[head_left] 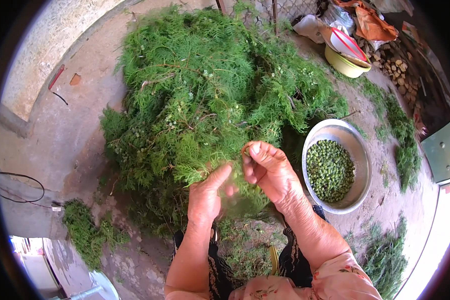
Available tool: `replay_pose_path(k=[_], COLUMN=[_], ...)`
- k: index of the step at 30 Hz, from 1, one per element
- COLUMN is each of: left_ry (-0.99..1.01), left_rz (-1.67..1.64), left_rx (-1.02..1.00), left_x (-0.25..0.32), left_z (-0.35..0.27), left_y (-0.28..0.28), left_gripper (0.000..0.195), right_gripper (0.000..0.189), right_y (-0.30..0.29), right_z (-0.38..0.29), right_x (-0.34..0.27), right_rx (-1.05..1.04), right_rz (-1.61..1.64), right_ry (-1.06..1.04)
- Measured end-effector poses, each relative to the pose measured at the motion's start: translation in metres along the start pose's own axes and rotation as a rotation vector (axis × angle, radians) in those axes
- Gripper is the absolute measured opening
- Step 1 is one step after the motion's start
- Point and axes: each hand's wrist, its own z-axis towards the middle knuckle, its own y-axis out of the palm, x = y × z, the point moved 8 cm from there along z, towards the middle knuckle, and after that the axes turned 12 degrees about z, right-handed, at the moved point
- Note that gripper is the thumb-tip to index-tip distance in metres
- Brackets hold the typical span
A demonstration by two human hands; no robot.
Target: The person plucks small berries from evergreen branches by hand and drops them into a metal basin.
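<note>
A big heap of green thuja-like conifer branches [210, 71] lies on the ground before me, with pale small cones among the foliage. My left hand [205, 197] grips a leafy sprig [189, 163] at the heap's near edge; its fingers are partly blurred. Just to its right, my right hand [272, 168] pinches a small greenish thing [247, 151], likely a cone, between thumb and forefinger. Beside my right forearm stands a round metal basin [365, 183], partly filled with small green cones [328, 170].
At the far right, a yellow basin [345, 69] holds a red-rimmed vessel [348, 43] near chopped wood [399, 71] and an orange sack [377, 24]. Loose sprigs lie at right [386, 247] and left [84, 228]. A red-handled tool [56, 77] and black cable [41, 187] are leftward.
</note>
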Motion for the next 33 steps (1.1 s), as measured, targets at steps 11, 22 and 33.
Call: replay_pose_path(k=[11, 22, 33], left_ry=[0.131, 0.138, 0.129], left_rz=[-0.156, -0.036, 0.008], left_rx=[-0.044, -0.004, 0.11], left_x=[0.004, 0.007, 0.005], left_z=[0.007, 0.007, 0.007], left_y=[-0.002, 0.003, -0.013], left_gripper=[0.02, 0.02, 0.018], right_gripper=[0.017, 0.021, 0.02], right_y=[-0.008, -0.008, 0.0], right_z=[-0.002, -0.003, -0.005], right_x=[0.002, 0.006, 0.01], right_rx=[0.105, 0.093, 0.063], right_rz=[-0.33, -0.48, -0.584], right_ry=[0.035, 0.034, 0.023])
